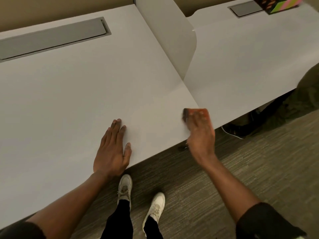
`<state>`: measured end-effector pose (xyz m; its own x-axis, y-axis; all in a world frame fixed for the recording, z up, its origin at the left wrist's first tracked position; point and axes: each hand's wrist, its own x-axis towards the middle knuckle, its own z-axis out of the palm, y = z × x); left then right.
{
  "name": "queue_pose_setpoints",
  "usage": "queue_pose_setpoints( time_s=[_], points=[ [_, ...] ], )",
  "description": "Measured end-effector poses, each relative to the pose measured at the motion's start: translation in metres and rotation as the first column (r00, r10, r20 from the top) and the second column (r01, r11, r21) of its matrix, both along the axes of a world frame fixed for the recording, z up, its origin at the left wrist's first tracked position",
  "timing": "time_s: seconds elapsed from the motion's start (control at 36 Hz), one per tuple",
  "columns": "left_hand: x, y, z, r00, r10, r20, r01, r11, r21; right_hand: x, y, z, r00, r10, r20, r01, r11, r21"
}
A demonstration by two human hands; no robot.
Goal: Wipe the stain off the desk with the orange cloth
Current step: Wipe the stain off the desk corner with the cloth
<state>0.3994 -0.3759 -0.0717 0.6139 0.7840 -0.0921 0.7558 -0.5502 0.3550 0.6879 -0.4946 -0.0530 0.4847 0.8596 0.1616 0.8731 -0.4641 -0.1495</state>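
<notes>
The white desk (77, 94) fills the left and middle of the head view. My right hand (201, 135) presses the orange cloth (198, 112) flat against the desk near its front right corner; the hand and cloth are motion-blurred, and a dark edge shows at the cloth's left end. Only the cloth's far edge shows beyond my fingers. My left hand (113, 149) lies flat on the desk near the front edge, fingers spread, holding nothing. I see no distinct stain on the surface.
A white divider panel (170, 40) separates this desk from a second white desk (250, 57) at the right. Grey cable trays (51, 39) are set in the desktops. A colourful box (279, 4) stands far right. Another person's dark shoe (236, 130) is under the right desk. Carpet lies below.
</notes>
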Motion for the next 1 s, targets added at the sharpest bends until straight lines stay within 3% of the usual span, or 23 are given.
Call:
queue_pose_setpoints(
  time_s=[0.17, 0.36, 0.47, 0.56, 0.69, 0.83, 1.0],
  points=[
    [-0.001, 0.0, -0.002, 1.0, -0.001, -0.009, 0.001, 1.0, 0.0, -0.008, 0.001, -0.015, 0.997, -0.049, -0.065, 0.051, 0.998, 0.035],
    [-0.001, 0.002, 0.0, 1.0, 0.001, -0.01, -0.001, 1.0, -0.027, -0.136, -0.037, -0.02, 0.96, 0.241, -0.145, -0.234, 0.97, 0.069],
    [-0.002, 0.0, 0.001, 1.0, -0.004, -0.013, 0.003, 1.0, -0.027, -0.122, -0.041, -0.019, 0.949, 0.301, -0.093, -0.297, 0.953, 0.053],
    [-0.002, 0.0, 0.001, 1.0, -0.006, -0.003, 0.006, 1.0, -0.025, -0.077, -0.03, -0.019, 0.974, 0.217, -0.069, -0.212, 0.975, 0.071],
    [-0.002, 0.001, 0.001, 1.0, -0.002, 0.017, 0.002, 1.0, -0.026, 0.009, -0.007, -0.013, 0.985, -0.047, -0.167, 0.061, 0.995, 0.079],
    [-0.002, 0.001, 0.001, 1.0, -0.005, 0.012, 0.005, 1.0, -0.021, -0.013, 0.014, -0.017, 0.98, -0.163, -0.116, 0.176, 0.979, 0.106],
    [-0.002, 0.0, 0.002, 1.0, -0.009, 0.003, 0.009, 1.0, 0.006, -0.141, 0.001, -0.024, 0.968, 0.236, -0.082, -0.22, 0.961, 0.17]
  ],
)
